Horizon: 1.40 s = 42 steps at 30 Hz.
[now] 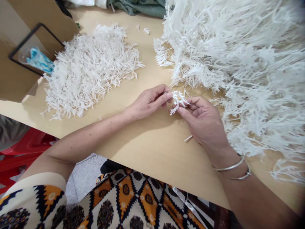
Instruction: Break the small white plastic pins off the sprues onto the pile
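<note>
My left hand (149,101) and my right hand (202,121) meet over the wooden table (147,149), both pinching a small cluster of white plastic pieces (178,99). The left fingers are pressed together on its left side. My right thumb and fingers hold it from below and the right. One loose white stick (188,138) lies on the table under my right palm. Two thin bangles (234,170) circle my right wrist.
A flat heap of small white plastic pieces (90,68) lies at the left. A much bigger tangled pile of white branched strips (247,70) fills the right. A cardboard box (26,54) stands far left, green cloth (143,8) at the back, a red stool (21,152) below.
</note>
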Available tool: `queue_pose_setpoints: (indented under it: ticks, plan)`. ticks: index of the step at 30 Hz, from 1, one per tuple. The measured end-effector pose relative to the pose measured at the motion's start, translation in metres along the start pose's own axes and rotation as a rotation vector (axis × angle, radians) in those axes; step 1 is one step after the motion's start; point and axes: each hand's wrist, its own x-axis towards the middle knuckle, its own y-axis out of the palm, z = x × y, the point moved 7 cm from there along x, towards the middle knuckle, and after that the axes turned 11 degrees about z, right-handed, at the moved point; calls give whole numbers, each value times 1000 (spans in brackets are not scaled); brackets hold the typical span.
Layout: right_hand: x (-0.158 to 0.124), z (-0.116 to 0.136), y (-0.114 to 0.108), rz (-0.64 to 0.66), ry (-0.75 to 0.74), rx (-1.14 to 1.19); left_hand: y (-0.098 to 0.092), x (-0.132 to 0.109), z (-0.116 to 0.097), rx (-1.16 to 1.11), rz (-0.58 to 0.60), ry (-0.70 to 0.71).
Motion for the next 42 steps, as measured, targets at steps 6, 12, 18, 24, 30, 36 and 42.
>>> queue_pose_setpoints:
  ticks: [6, 12, 18, 24, 30, 36, 42]
  plan:
    - [-5, 12, 15, 86, 16, 28, 0, 1, -1, -100, -15, 10]
    - [-11, 15, 6, -26, -20, -191, -1, -1, -4, -46, -30, -13]
    - [-11, 29, 6, -28, -117, -419, 8, -1, -6, 19, 65, 12]
    - [-8, 27, 5, 51, -95, -446, 11, -1, -4, -14, 118, -25]
    - [-10, 22, 7, 81, -59, -438, 8, 0, -5, -64, 104, -15]
    - [-9, 32, 3, -11, -177, -638, 11, -2, -7, 7, 149, -39]
    - [0, 30, 4, -18, -217, -731, 11, -1, -5, 2, 130, -26]
